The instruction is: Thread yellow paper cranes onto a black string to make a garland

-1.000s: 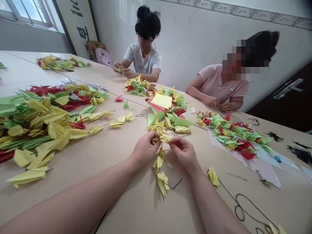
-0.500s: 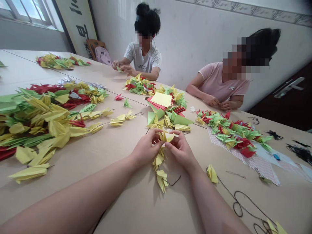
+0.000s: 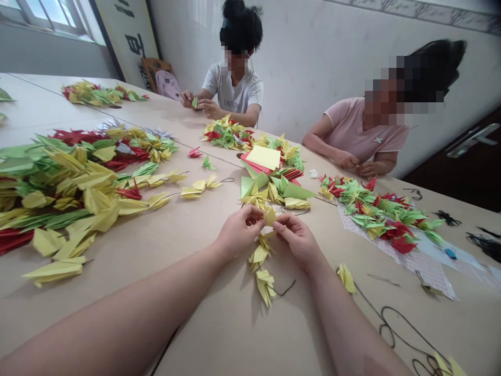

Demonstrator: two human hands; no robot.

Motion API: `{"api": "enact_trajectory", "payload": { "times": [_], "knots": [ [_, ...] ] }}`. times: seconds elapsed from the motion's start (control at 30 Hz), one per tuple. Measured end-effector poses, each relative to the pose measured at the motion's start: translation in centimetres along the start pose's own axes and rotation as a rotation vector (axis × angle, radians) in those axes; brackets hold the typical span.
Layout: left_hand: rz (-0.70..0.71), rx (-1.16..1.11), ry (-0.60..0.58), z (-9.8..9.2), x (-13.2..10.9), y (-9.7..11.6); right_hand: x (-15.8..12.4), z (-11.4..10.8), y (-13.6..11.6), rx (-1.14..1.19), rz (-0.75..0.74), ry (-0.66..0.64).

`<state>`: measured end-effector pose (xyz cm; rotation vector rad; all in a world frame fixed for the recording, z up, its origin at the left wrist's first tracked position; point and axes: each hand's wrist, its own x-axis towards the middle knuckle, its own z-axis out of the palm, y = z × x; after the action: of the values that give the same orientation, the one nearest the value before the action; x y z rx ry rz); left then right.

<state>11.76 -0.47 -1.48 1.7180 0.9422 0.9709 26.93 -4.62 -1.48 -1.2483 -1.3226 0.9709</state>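
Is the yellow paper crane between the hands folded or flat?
Folded: the yellow paper crane, held by the left hand and right hand, shows sharp creased points.

Single view: head-worn camera, facing forward and down across a pale wooden counter, frame tilted. Near field: left hand and right hand, close to the lens, forearms entering from the bottom edge. Far field: a seated person in a white T-shirt, a white-painted wall and a paned window.

Two hands, two seated co-workers, one pink backpack, one yellow paper stack
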Motion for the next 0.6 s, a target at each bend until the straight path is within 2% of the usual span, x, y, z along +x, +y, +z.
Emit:
{"api": "enact_trajectory", "payload": {
  "times": [0.27,0.47,0.6],
  "knots": [
    [0.085,0.19,0.025,0.06,-0.4,0.32,0.03,0.03,0.14,0.01,0.019,-0.062],
    [0.154,0.212,0.04,0.06,-0.29,0.02,-0.15,0.12,0.18,-0.037,-0.018,-0.008],
    [0.127,0.183,0.044,-0.02,-0.15,0.1,-0.13,0.21,0.11,0.05,-0.028,0.079]
  ]
}}
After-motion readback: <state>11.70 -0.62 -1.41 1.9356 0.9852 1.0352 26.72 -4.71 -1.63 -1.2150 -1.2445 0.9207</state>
